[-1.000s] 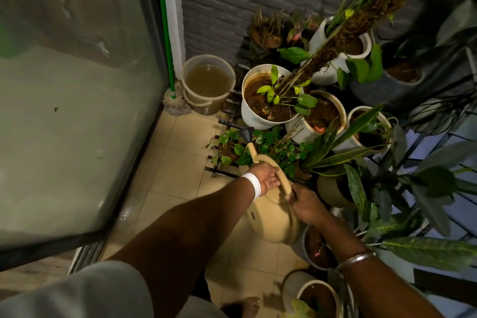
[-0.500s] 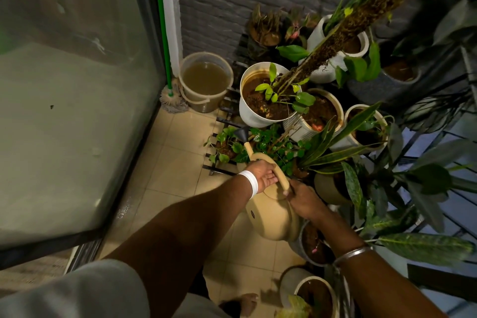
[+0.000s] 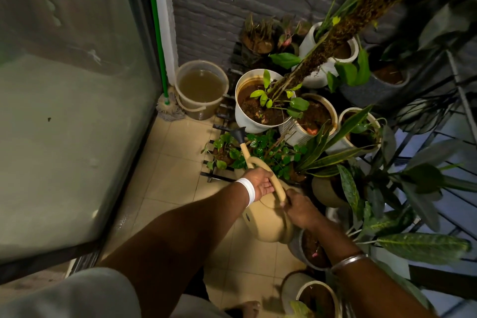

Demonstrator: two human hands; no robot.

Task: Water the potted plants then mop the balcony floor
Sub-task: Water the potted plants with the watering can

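Observation:
A beige watering can (image 3: 268, 222) is held low over the floor, its black rose (image 3: 238, 134) pointing at a small leafy plant (image 3: 268, 152) on a dark rack. My left hand (image 3: 259, 183) holds the front of the can's arched handle. My right hand (image 3: 299, 208) grips the handle's rear end. Several potted plants crowd the right side, among them a large white pot (image 3: 245, 116) of wet soil. A mop (image 3: 167, 108) with a green and white stick leans in the corner.
A bucket (image 3: 206, 111) of murky water stands by the brick wall next to the mop. A glass door (image 3: 64, 111) fills the left. Beige floor tiles (image 3: 170, 162) show between door and pots. More pots sit near my feet at bottom right, by a railing.
The can and both hands stay almost in place, shifted slightly with the camera. The grip on the handle is unchanged.

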